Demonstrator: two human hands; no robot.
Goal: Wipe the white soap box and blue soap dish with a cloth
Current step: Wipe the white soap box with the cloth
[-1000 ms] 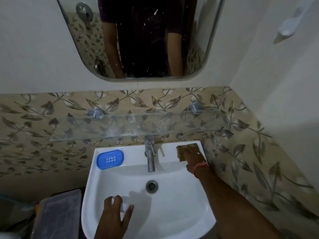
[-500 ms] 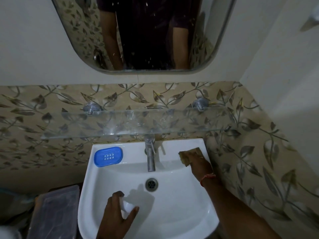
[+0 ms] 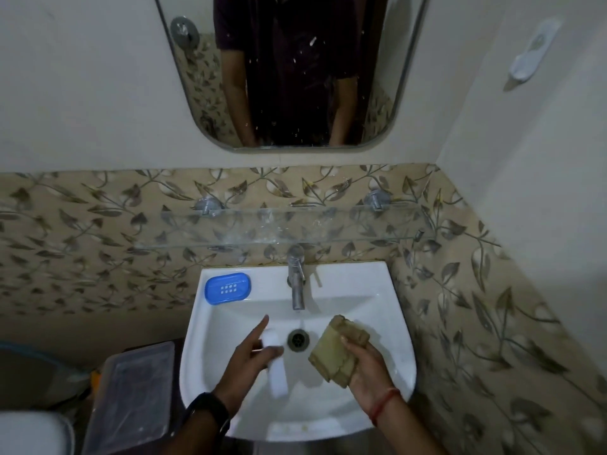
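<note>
Box [image 3: 275, 362], white, is gripped in the left hand [image 3: 244, 359] above the sink [image 3: 377, 284] bowl, near the drain [image 3: 298, 339], the forefinger left straight while the other fingers are curled about it. The cloth [image 3: 335, 351], a second ago lying on the back right ledge, has been lifted and is now clutched in the right hand [image 3: 366, 367], just beside the box but apart from it; wiping is judged about to start. The blue dish [image 3: 228, 288] is left untouched on the ledge left of the tap [image 3: 296, 284], nothing seen in it. Whether the box holds soap cannot be told.
</note>
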